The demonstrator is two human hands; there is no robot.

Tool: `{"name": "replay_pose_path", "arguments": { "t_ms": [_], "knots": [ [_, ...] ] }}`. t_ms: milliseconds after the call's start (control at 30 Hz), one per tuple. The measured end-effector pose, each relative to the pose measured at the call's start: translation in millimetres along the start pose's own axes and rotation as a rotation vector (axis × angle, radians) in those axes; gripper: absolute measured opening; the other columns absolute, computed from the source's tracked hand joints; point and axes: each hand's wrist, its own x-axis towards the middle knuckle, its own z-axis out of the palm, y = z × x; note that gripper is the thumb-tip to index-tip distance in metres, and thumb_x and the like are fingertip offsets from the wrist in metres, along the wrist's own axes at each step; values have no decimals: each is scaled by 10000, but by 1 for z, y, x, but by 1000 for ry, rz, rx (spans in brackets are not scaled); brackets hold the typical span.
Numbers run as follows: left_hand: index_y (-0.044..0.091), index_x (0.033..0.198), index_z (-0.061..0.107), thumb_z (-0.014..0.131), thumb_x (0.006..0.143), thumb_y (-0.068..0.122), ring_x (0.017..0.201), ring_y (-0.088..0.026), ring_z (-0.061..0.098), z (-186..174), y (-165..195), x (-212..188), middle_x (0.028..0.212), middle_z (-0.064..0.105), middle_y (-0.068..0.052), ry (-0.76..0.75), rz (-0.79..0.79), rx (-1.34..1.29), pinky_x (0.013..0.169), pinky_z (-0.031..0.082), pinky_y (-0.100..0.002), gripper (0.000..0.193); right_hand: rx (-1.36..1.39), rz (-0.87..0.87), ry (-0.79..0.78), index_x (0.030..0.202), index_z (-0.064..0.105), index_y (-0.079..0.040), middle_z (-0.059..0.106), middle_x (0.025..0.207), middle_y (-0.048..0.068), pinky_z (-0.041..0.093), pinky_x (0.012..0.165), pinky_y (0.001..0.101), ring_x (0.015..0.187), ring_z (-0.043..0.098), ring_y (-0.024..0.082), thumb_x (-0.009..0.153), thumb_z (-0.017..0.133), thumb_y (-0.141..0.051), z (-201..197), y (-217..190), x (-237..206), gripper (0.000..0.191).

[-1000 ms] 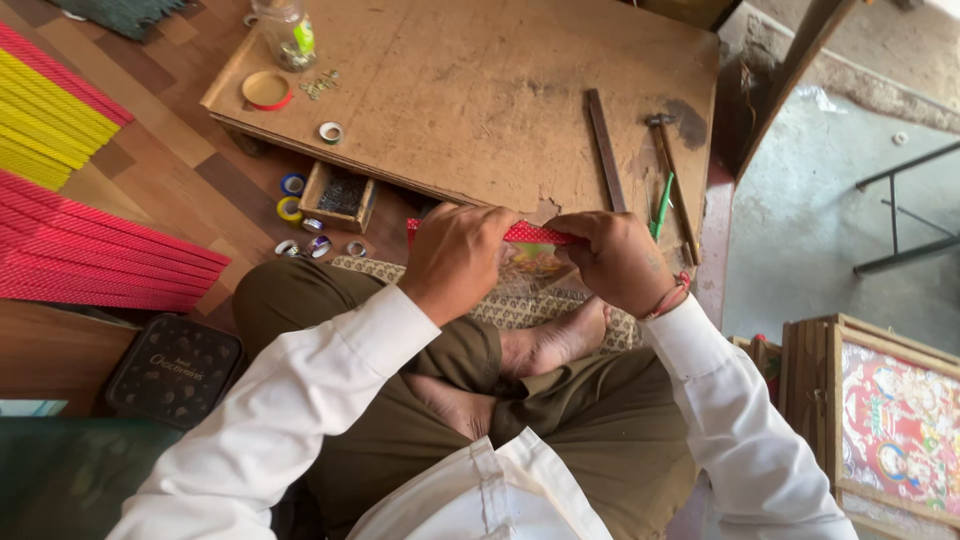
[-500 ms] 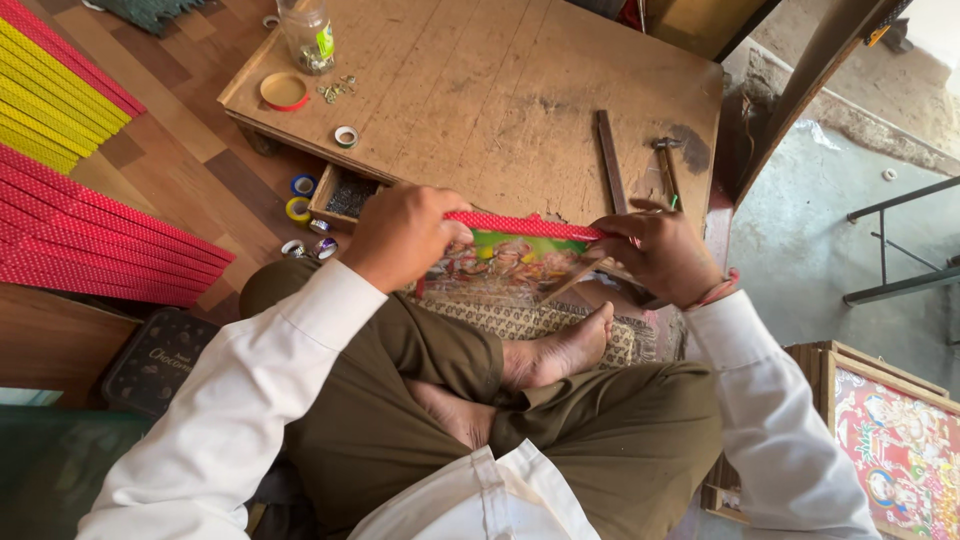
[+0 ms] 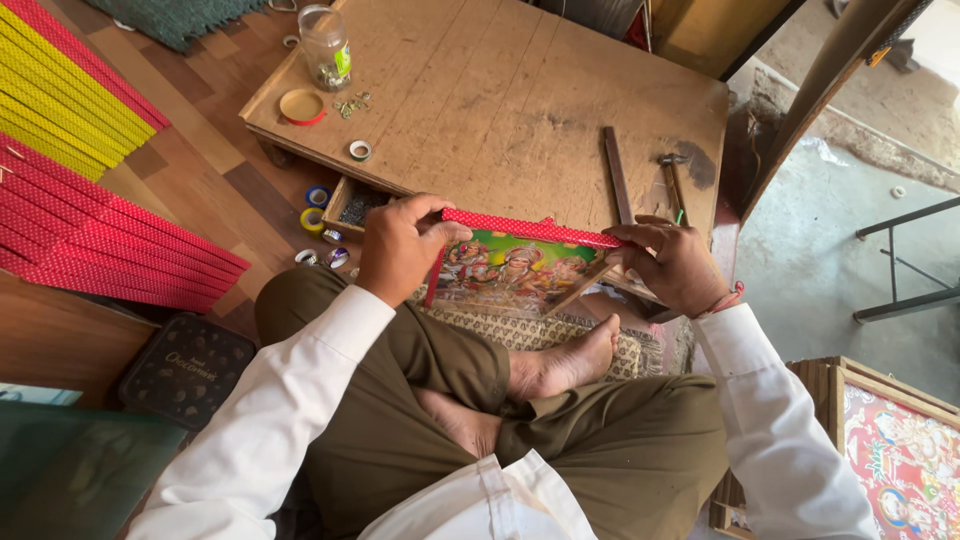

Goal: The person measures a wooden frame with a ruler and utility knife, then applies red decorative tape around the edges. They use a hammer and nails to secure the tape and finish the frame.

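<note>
— What have the hands got?

— A small framed picture [image 3: 508, 268], brightly coloured, with a red dotted moulding along its top edge. It stands tilted at the near edge of the low wooden table [image 3: 520, 110], above the person's crossed legs and bare foot [image 3: 560, 365].

— And the left hand?

— The left hand [image 3: 400, 245] is closed on the frame's upper left corner, fingers curled over the red strip, thumb along its top.

— The right?

— The right hand [image 3: 675, 265] grips the upper right corner; the fingers wrap over the end of the moulding, so both hands are clamped on the frame, not open.

— What lies about?

— On the table, a wooden bar [image 3: 617, 175] and a hammer [image 3: 674, 180] just beyond the right hand, a glass jar [image 3: 326, 45] and a red lid [image 3: 302, 106] at the far left. Tape rolls [image 3: 318, 205] sit on the floor beside a small tray [image 3: 358, 203]. Red and yellow moulding strips [image 3: 90, 200] are stacked at the left, another framed picture [image 3: 900, 460] at the lower right.
</note>
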Motion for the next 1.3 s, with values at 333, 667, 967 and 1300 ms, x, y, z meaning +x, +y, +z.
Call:
{"name": "replay_pose_path", "arguments": {
  "t_ms": [333, 667, 967, 1300],
  "knots": [
    [55, 942, 711, 701, 902, 73, 810, -278, 753, 54, 27, 18, 902, 762, -135, -341, 336, 472, 729, 588, -433, 45, -210, -452, 217, 768, 712, -149, 717, 830, 21, 421, 1151, 539, 851, 705, 207, 848, 822, -236, 25, -82, -7, 161],
    [125, 1056, 726, 795, 808, 221, 836, -365, 716, 47, 40, 18, 869, 746, -156, -414, 178, 399, 707, 536, -484, 274, -403, -193, -123, 748, 723, -68, 668, 648, 94, 211, 1236, 571, 729, 694, 282, 850, 766, -342, 82, -120, 0, 295],
    [166, 1184, 745, 751, 823, 137, 943, -343, 723, 43, 44, 12, 1051, 768, -110, -458, 207, 306, 800, 555, -453, 362, -436, -83, -338, 822, 779, -84, 728, 741, 98, 169, 1233, 592, 896, 709, 278, 824, 758, -426, 74, -137, 7, 343],
    [118, 1216, 721, 714, 833, 113, 1016, -341, 719, 37, 33, 13, 1164, 743, -135, -489, 192, 183, 873, 557, -431, 383, -335, -181, -173, 810, 715, -82, 696, 697, 111, 275, 1230, 569, 744, 718, 282, 854, 777, -335, 73, -138, -3, 265]
  ]
}}
